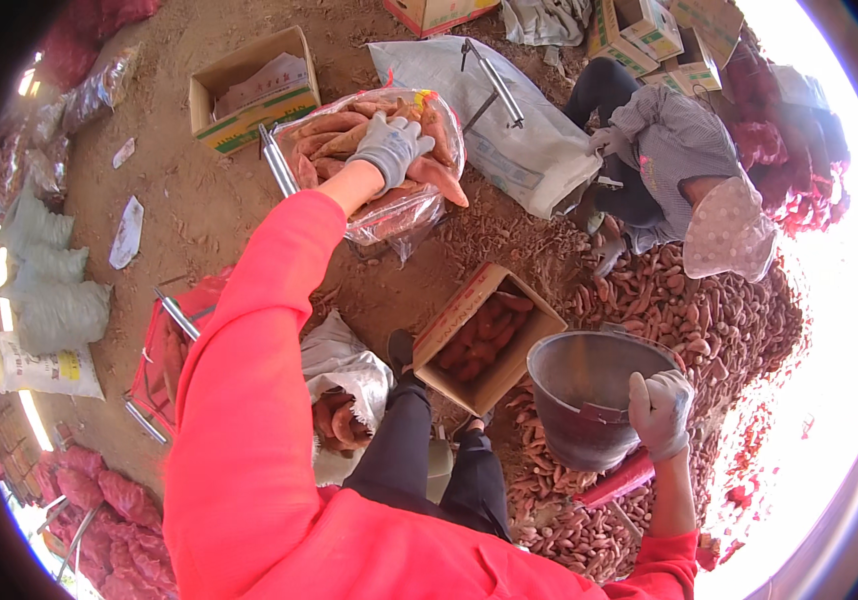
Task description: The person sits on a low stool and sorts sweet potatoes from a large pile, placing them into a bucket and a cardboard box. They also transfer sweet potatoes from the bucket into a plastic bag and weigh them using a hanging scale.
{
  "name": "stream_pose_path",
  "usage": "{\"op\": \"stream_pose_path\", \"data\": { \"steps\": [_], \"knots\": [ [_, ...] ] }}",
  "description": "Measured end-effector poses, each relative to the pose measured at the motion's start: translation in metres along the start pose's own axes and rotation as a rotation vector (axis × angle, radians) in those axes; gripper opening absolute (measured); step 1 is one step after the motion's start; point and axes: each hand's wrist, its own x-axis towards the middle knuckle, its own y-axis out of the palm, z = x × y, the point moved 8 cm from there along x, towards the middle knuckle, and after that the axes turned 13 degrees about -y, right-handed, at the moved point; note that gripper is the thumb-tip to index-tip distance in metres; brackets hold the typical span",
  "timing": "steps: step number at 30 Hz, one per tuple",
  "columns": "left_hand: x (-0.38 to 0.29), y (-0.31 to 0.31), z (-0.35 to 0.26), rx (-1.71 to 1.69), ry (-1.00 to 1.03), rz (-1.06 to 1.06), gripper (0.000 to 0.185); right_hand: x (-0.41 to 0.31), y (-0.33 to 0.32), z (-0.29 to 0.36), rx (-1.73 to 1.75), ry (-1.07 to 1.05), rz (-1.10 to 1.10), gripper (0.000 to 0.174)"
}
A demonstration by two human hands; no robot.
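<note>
My left hand (393, 148), in a grey work glove, rests with fingers apart on sweet potatoes (339, 142) heaped in a clear plastic bag (399, 217). The bag sits spread open in a metal-handled frame at the upper middle. At the right, my gloved right hand (660, 415) grips the rim of a dark bucket (571, 435). The bucket is tilted toward me, and no sweet potatoes show inside it. Between the two, near my feet, an open cardboard box (448, 315) holds more sweet potatoes (485, 337).
A co-worker (669, 157) crouches at upper right, holding a white woven sack (504, 142). A large sweet potato pile (699, 307) spreads along the right. Left of my legs stand an open sack (331, 345) and a red bag (151, 367). Another cardboard box (256, 124) stands upper left.
</note>
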Motion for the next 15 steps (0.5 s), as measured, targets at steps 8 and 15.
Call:
{"op": "stream_pose_path", "data": {
  "steps": [8, 15],
  "knots": [
    [-0.018, -0.025, 0.047, -0.438, 0.086, 0.153, 0.056, -0.106, 0.013, -0.042, 0.115, 0.463, -0.088, 0.045],
    [-0.038, -0.016, 0.093, -0.25, -0.201, 0.052, 0.064, -0.165, 0.029, -0.048, 0.124, 0.598, -0.087, 0.048]
  ]
}}
